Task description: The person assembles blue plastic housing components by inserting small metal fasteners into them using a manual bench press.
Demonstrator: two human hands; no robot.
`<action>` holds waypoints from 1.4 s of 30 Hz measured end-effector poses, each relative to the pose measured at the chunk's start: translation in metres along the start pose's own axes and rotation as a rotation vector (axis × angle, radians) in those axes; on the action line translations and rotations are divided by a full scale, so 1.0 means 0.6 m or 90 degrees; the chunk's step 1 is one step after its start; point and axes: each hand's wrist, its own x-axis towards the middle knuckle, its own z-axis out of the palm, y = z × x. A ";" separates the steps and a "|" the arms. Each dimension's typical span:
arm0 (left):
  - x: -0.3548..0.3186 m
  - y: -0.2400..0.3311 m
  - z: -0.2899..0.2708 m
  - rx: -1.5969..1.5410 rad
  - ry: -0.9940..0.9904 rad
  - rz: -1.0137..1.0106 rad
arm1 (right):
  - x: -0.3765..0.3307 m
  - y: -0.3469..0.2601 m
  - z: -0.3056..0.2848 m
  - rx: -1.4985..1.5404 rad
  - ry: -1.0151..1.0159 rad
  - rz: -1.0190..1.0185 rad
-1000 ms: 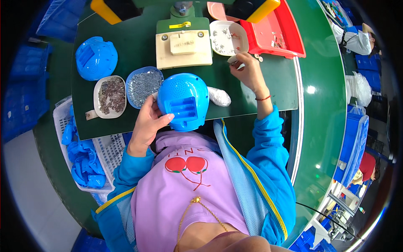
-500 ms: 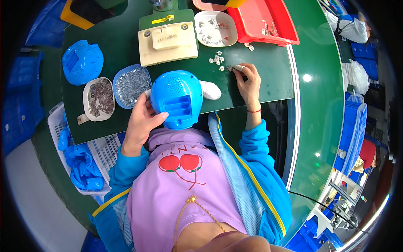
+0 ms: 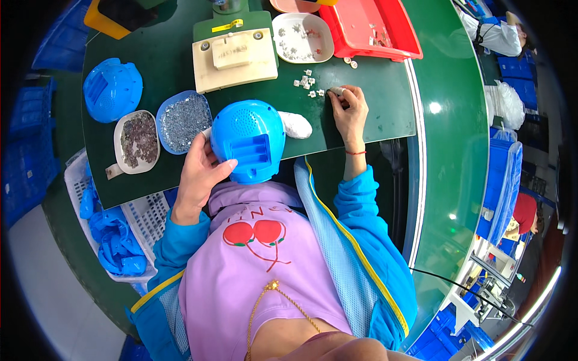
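My left hand [image 3: 198, 174] grips the left side of a round blue plastic housing [image 3: 256, 120], its thumb on the rim of the battery compartment. The housing has a patch of small holes above that compartment. At the right, my right hand [image 3: 350, 114] is closed in a pinch over the green table, its index finger wrapped in white. What the fingertips hold, if anything, is too small to make out. Just left of them lie several small white parts [image 3: 308, 80]. A white wrapped bundle [image 3: 295, 124] sits against the housing's right side.
A second blue housing [image 3: 113, 90] stands at the left, near a tray of brownish bits [image 3: 150, 120] and a blue tray of small metal screws [image 3: 209, 114]. Behind are a cream fixture block [image 3: 235, 75], a white dish [image 3: 328, 45] and a red bin [image 3: 412, 51]. A white basket [image 3: 75, 174] holds blue parts.
The whole view has shifted slightly. My right hand stays beside the small white parts, its fingers curled in more. My left hand keeps its grip on the blue housing.
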 end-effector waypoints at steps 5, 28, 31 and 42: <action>-0.005 -0.003 -0.008 -0.031 0.015 0.017 | -0.005 -0.010 -0.010 -0.001 -0.009 -0.004; -0.010 0.001 0.050 0.124 0.183 0.309 | -0.062 -0.309 0.008 -0.096 -0.079 -0.363; -0.006 -0.007 0.047 0.151 0.189 0.317 | -0.067 -0.308 0.016 -0.073 -0.079 -0.342; -0.005 -0.009 0.050 0.050 0.214 0.309 | -0.067 -0.312 0.008 -0.076 -0.094 -0.359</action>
